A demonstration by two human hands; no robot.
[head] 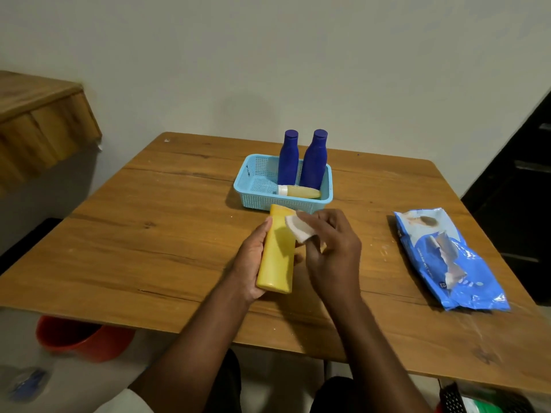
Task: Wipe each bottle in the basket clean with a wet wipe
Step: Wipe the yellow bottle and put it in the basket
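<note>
Head view, yellow bottle (275,254) in left hand (252,263), right fingers (310,217) pressing wipe (299,231) on it

The right hand (331,251) hides part of the yellow bottle (277,254). The pack's (450,260) print is too small to read. The table's (149,234) near right corner is cut off.

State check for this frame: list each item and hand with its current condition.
Tall yellow plastic bottle: held, being wiped.
White wet wipe: folded, against the bottle.
Two dark blue plastic bottles: upright in basket.
Small pale yellow bottle: lying in basket.
Blue wipes packet: torn open.
Left hand: gripping bottle.
Right hand: pinching wipe.
</note>
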